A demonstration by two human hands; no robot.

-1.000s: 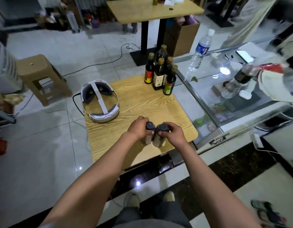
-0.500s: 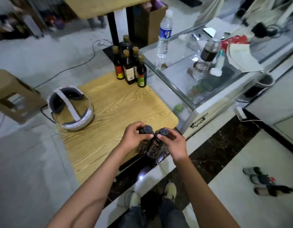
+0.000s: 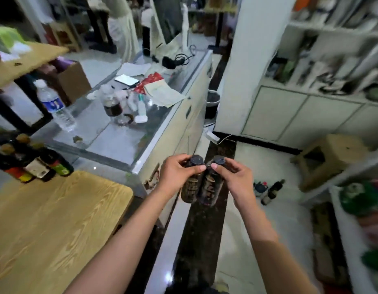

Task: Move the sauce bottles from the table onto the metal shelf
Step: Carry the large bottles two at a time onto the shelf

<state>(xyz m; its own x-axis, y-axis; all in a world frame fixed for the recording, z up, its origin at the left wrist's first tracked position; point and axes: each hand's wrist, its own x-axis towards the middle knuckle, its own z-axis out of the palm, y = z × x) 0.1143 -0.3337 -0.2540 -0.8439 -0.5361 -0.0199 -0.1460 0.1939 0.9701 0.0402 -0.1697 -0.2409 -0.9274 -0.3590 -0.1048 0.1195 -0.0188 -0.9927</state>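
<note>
At the centre of the frame, the left hand (image 3: 179,173) and right hand (image 3: 233,177) each close their fingers round the neck of a dark jar: left jar (image 3: 190,187), right jar (image 3: 211,188), touching, caps up, bases tilted toward the person. Half a second ago they hung over the table (image 3: 56,219) edge; now they hang over open floor, table at lower left, the other bottles (image 3: 33,164) at left.

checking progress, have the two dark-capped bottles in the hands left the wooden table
Yes. The two dark-capped bottles have moved right, off the wooden table, now held over the floor.
</note>
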